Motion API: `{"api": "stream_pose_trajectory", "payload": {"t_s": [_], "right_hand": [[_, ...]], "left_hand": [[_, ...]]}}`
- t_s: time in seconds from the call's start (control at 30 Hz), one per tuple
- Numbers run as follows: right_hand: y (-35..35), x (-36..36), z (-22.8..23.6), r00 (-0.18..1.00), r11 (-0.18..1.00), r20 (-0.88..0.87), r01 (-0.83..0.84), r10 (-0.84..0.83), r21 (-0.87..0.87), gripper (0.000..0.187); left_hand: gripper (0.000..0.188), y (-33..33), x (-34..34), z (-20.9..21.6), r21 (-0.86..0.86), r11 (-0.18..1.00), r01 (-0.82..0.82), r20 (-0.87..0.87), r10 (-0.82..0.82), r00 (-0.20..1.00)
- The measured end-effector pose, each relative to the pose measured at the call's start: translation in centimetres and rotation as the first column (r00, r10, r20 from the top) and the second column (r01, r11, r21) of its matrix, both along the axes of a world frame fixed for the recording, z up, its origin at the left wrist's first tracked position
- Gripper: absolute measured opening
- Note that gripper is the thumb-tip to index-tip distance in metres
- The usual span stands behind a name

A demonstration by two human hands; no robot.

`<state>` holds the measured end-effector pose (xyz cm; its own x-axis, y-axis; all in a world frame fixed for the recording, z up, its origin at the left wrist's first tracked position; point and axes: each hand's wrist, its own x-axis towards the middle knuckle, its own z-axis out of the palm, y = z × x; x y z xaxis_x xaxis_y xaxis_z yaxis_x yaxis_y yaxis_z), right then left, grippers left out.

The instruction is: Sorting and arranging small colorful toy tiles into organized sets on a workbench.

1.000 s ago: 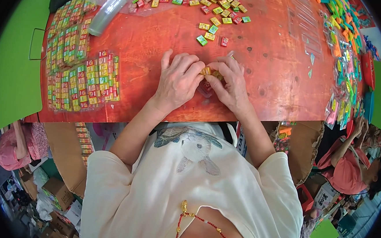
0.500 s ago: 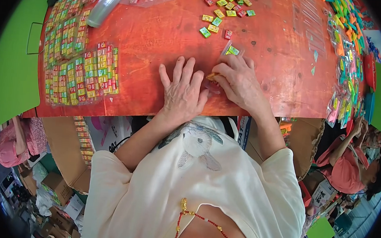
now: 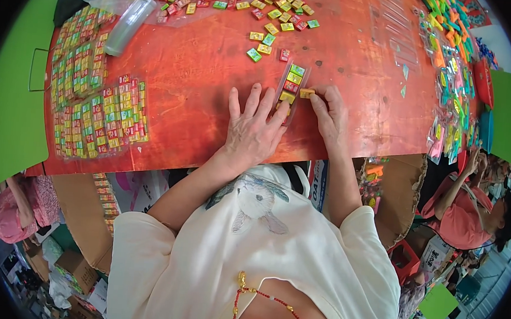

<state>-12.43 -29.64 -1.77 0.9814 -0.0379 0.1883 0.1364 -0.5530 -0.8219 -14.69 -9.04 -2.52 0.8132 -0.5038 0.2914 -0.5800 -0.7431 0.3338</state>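
A narrow clear plastic tray [image 3: 296, 71] lies on the red table in front of me, holding a row of small box-shaped pieces in green, yellow and red. Over its near end rest the fingertips of my left hand [image 3: 250, 129]; the fingers are spread, and they cover part of the row. Just right of the tray, my right hand [image 3: 333, 119] pinches a small orange-yellow box-shaped piece [image 3: 306, 94] between thumb and forefinger. A single red piece [image 3: 284, 55] lies beyond the tray.
Loose pieces [image 3: 242, 5] are heaped at the far side. Filled trays [image 3: 101, 119] and a clear plastic roll [image 3: 129, 26] lie at left. Bagged colourful items [image 3: 449, 96] line the right edge. Cardboard boxes [image 3: 396, 193] stand below the table edge. A person [image 3: 465, 210] sits at far right.
My right hand has drawn away from the tray to the right, with a small piece in its fingertips. The row in the tray now shows more fully. The whole view has shifted a little.
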Motion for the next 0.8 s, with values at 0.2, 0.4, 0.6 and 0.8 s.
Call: {"api": "stream_pose_trajectory", "payload": {"t_s": [0.2,0.4,0.6,0.8], "right_hand": [[-0.3,0.6,1.1,0.997,0.997,-0.039,-0.074,0.073,-0.028,0.012],[-0.3,0.5,1.6,0.990,0.987,-0.088,-0.117,0.108,-0.110,0.015],[1.2,1.1,1.6,0.994,0.883,0.087,-0.021,0.070,-0.469,0.012],[0.8,1.1,2.6,0.997,0.917,0.037,-0.052,0.072,-0.396,0.011]], "left_hand": [[0.056,0.3,0.3,0.4,-0.010,1.000,-0.028,0.034,0.029,0.999],[0.049,0.6,0.2,0.0,-0.061,0.996,-0.063,0.011,0.063,0.998],[0.042,0.4,0.1,0.6,-0.039,0.998,-0.049,-0.005,0.049,0.999],[0.040,0.7,0.0,0.3,-0.052,0.998,-0.044,0.015,0.045,0.999]]}}
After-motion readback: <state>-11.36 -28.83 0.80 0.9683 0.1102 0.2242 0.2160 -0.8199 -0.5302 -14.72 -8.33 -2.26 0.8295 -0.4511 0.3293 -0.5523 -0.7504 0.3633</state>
